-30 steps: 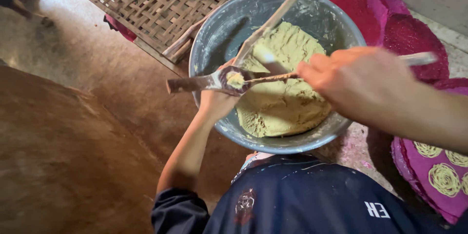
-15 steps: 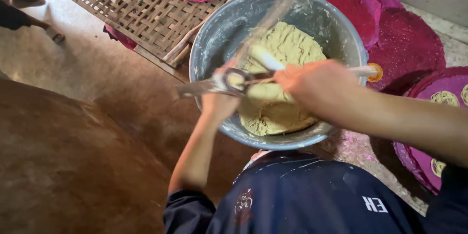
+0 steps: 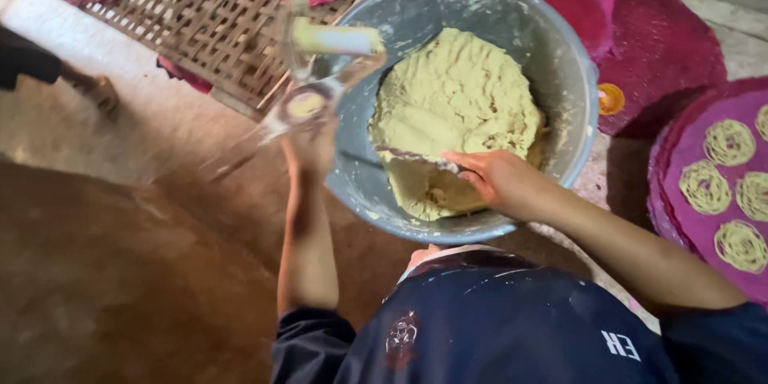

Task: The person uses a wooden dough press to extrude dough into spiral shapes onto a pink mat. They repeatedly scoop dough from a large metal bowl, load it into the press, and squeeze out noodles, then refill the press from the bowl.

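Observation:
A large grey metal bowl (image 3: 560, 40) holds a big mound of pale yellow-green dough (image 3: 452, 100). My right hand (image 3: 500, 180) reaches into the bowl and its fingers press into the near edge of the dough. My left hand (image 3: 308, 148) grips a metal hand press (image 3: 308, 100) with long handles, blurred by motion, held just left of the bowl's rim. Some dough shows in the press's round barrel.
A woven bamboo mat (image 3: 204, 20) lies at the upper left. Round magenta mats (image 3: 664, 56) lie behind and right of the bowl, and the right one (image 3: 696, 192) carries several coiled dough spirals. Brown earthen floor (image 3: 96, 272) spreads at the left.
My right hand has let go of the press handle and dropped into the bowl onto the dough. My left hand has swung the press leftward, off the bowl.

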